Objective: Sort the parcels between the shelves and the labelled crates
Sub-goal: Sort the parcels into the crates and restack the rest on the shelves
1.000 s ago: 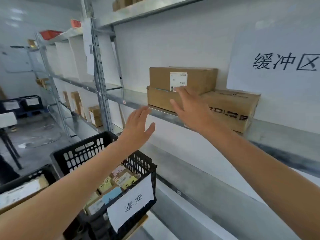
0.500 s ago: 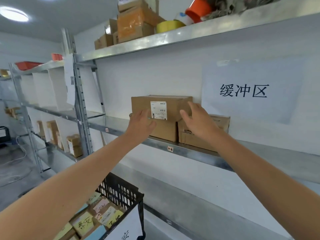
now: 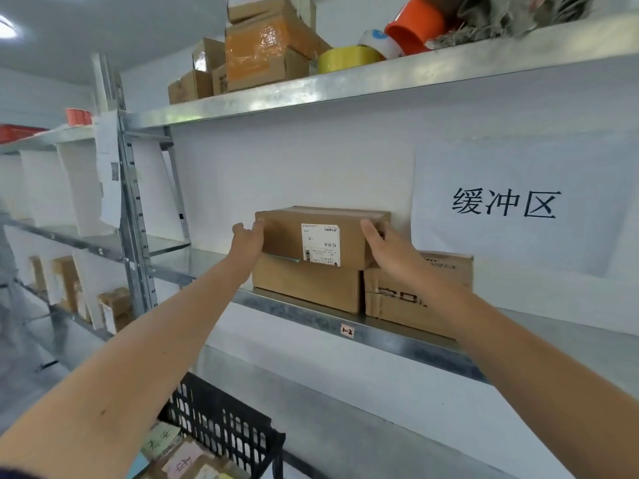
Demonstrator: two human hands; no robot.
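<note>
The top parcel (image 3: 283, 236) is a long brown cardboard box with a white shipping label (image 3: 320, 244) stuck on its front face. It lies flat on a lower box (image 3: 304, 285) of the same plain cardboard. Both sit on the middle metal shelf (image 3: 311, 314), close to the white back wall. A printed box (image 3: 390, 305) with dark lettering stands just beside the lower one on the right, touching it.

The left hand (image 3: 247, 243) clasps the parcel's left end, with the thumb at the front top corner and the fingers curled round the side. The right hand (image 3: 383, 248) clasps the right end the same way, its thumb laid on the front face. The parcel is held between the two hands, both arms stretched forward.

A small tag (image 3: 346, 330) reading "1-2" is fixed to the shelf's front edge. A white paper sign (image 3: 505, 202) with three large characters hangs on the wall to the right. The upper shelf (image 3: 380, 83) carries stacked cartons (image 3: 266, 53), a yellow tape roll (image 3: 347, 58) and an orange roll (image 3: 415, 25). A grey perforated post (image 3: 133, 219) divides this bay from more shelving on the left. A black crate (image 3: 221, 423) below holds parcels with handwritten notes (image 3: 179, 461).
</note>
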